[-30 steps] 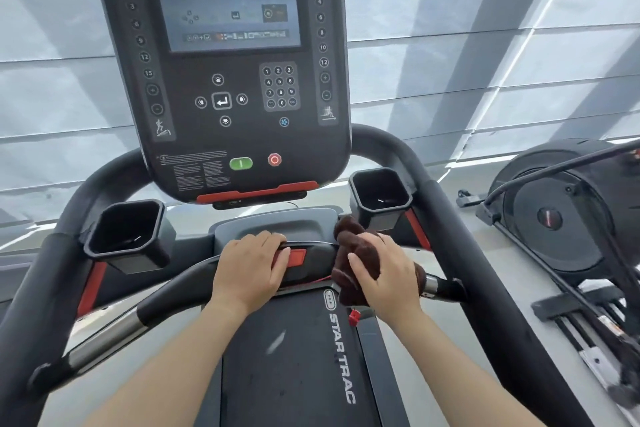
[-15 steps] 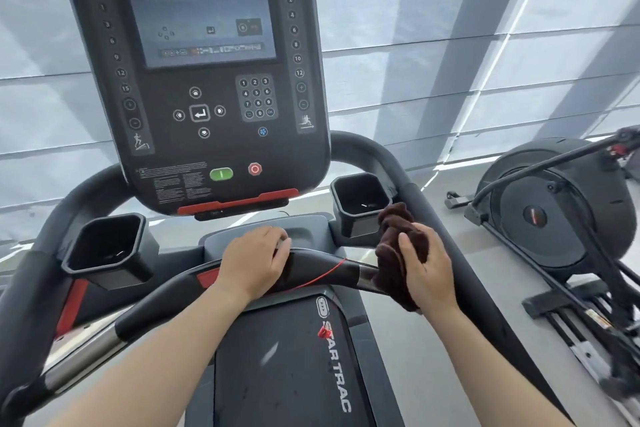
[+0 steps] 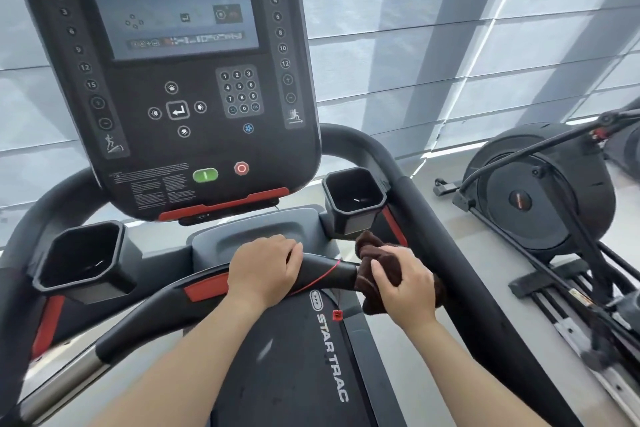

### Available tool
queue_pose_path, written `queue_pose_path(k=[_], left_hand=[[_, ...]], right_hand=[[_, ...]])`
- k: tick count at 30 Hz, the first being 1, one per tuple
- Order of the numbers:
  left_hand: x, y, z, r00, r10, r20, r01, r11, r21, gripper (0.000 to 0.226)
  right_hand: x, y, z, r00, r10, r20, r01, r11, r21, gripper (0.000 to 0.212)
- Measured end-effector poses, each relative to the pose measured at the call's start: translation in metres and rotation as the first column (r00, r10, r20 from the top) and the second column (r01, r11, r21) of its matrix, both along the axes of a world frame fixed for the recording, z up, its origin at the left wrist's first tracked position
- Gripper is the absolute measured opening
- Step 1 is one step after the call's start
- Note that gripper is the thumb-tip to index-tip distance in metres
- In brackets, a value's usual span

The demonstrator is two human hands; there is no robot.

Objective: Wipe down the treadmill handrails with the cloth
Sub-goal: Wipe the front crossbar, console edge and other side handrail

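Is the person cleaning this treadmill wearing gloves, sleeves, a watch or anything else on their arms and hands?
No. Both forearms are bare as far up as the view shows, with no sleeve edge in sight. The left hand and the right hand wear no gloves, and no watch, bracelet or ring shows on either wrist or on the visible fingers. Nails look short and unpainted.

You can read "STAR TRAC" on the treadmill belt (image 3: pixel 332 357) and atop the console (image 3: pixel 166 80). Its keypad (image 3: pixel 239 91) shows 0 to 9; side buttons reach 15 and 12.
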State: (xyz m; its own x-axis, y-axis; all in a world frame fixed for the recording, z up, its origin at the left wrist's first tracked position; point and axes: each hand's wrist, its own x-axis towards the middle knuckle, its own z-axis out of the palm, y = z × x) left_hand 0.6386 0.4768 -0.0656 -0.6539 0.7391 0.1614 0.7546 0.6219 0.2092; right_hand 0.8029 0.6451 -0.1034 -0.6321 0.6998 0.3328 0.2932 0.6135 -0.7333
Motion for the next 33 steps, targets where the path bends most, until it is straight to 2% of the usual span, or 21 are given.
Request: queue_pose_path(k=[2,4,8,11,14,17,21,24,27,30,33], left_hand=[[0.001,0.001,0.001,1.0,0.002,0.0,-0.002,1.0,-0.001,0.037],[0.002,0.002,0.002,1.0,0.0,0.001,0.0,1.0,-0.002,0.038],[0.004,0.002,0.006,1.0,-0.019,0.018,0.019,1.0,0.008,0.039],[0.003,0.0,0.009,0.999,-0.022,0.041,0.022,1.0,-0.002,0.037],[0.004,0.0,0.01,0.998,-0.024,0.056,0.023,1.0,0.011,0.035],[0.004,-0.002,0.011,0.998,-0.034,0.05,0.033,0.999,0.016,0.035],[0.002,-0.003,0.009,0.999,-0.049,0.024,0.048,0.998,0.037,0.036],[0.001,-0.003,0.008,0.998,-0.055,0.009,0.054,0.997,0.054,0.035],[0.002,-0.007,0.006,0.997,-0.078,0.006,0.078,0.996,0.048,0.034],[0.0,-0.008,0.003,0.995,-0.102,0.003,0.102,0.993,0.058,0.034],[-0.003,-0.008,0.001,0.992,-0.129,0.0,0.129,0.989,0.073,0.033]], right_hand=[[-0.009,-0.016,0.005,0.998,0.064,-0.014,-0.063,0.998,0.024,0.028],[-0.016,-0.035,0.008,0.993,0.12,0.009,-0.12,0.992,0.044,0.039],[-0.014,-0.038,0.002,0.991,0.108,0.081,-0.112,0.993,0.04,0.063],[-0.006,-0.029,-0.001,0.989,0.094,0.112,-0.094,0.996,-0.004,0.055],[-0.008,-0.029,-0.001,0.998,-0.038,0.055,0.042,0.997,-0.064,0.039],[-0.018,-0.047,0.005,0.987,-0.16,0.009,0.161,0.986,-0.04,0.034],[-0.02,-0.065,0.0,0.993,-0.115,-0.006,0.115,0.992,0.044,0.038],[-0.014,-0.048,-0.003,0.996,-0.071,0.053,0.066,0.995,0.079,0.04],[-0.007,-0.029,0.0,0.986,-0.157,0.06,0.159,0.987,-0.026,0.038],[-0.003,-0.026,0.003,0.963,-0.261,0.07,0.265,0.962,-0.065,0.038],[0.002,-0.026,0.01,0.976,-0.204,0.078,0.209,0.976,-0.066,0.025]])
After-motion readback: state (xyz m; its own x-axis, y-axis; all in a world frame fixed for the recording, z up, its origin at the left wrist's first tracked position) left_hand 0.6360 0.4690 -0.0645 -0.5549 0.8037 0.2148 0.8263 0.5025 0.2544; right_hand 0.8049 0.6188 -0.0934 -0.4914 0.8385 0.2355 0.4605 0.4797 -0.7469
